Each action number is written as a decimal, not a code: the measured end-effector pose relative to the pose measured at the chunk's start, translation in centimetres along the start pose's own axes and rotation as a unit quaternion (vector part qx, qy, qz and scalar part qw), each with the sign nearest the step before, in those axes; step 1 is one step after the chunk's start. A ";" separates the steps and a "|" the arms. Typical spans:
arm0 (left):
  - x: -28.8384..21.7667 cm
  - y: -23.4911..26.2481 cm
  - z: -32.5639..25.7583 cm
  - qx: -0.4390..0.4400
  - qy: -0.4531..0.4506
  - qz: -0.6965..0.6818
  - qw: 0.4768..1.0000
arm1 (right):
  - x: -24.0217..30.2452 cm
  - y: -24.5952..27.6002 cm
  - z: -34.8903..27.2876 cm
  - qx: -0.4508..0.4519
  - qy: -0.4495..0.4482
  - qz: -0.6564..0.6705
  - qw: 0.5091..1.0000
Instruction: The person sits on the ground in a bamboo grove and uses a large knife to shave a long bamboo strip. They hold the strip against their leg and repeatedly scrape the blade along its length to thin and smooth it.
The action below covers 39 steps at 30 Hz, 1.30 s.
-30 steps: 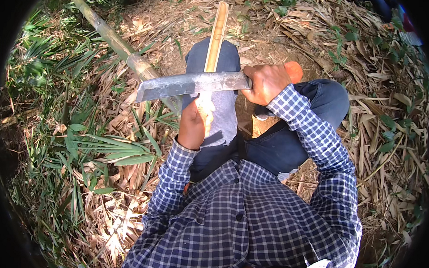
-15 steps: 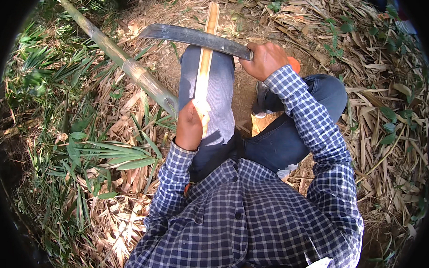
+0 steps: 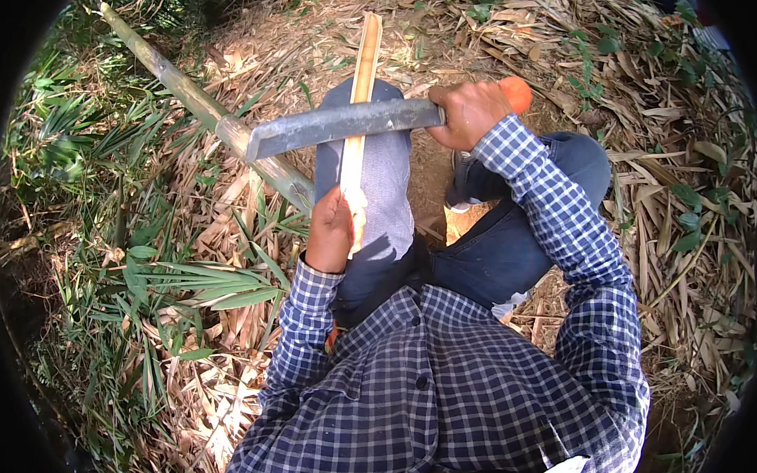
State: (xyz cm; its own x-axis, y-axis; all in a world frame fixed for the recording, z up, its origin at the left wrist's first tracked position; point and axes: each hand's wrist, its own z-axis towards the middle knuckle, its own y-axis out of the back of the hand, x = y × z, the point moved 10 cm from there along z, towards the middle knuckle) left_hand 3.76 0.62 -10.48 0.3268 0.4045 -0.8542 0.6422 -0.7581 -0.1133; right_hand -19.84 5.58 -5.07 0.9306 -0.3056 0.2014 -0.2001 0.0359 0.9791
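A split bamboo strip (image 3: 367, 59), pale inside, lies lengthwise over my left knee. Its near end is gripped by my left hand (image 3: 336, 221), fingers closed round it. My right hand (image 3: 473, 110) is wrapped round the orange handle (image 3: 514, 94) of a machete (image 3: 342, 127). The long grey blade points left and crosses over the strip, between my left hand and the strip's far end. Whether the edge touches the bamboo I cannot tell.
A long bamboo pole (image 3: 183, 88) slants from the far left toward my left knee. Green leaves (image 3: 218, 283) lie beside my left forearm. Dry bamboo leaves (image 3: 656, 171) cover much of the ground. My right leg (image 3: 486, 249) is folded under me on the right.
The machete blade has come nearer along the strip, its tip swinging down toward me, and its flat now shows more. My left hand has shifted slightly nearer with the strip.
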 end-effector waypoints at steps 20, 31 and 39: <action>0.9 -1.4 0.1 0.057 0.127 -0.164 0.976 | -0.5 -0.7 -3.8 -0.075 -0.069 0.125 0.987; 1.2 -1.3 -0.2 0.086 0.118 -0.177 0.973 | -2.7 0.3 -2.5 -0.073 -0.103 0.090 0.988; 0.7 -1.2 0.1 0.075 0.123 -0.172 0.975 | -8.3 1.3 0.0 -0.118 -0.164 0.097 0.975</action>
State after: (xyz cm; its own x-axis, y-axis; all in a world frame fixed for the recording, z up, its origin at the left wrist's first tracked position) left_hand 3.16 1.76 -11.00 0.2781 0.7438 -0.6078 0.6404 -0.6152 -0.4598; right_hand -27.86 8.15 -5.52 0.7267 -0.5576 0.4012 -0.2506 0.3286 0.9106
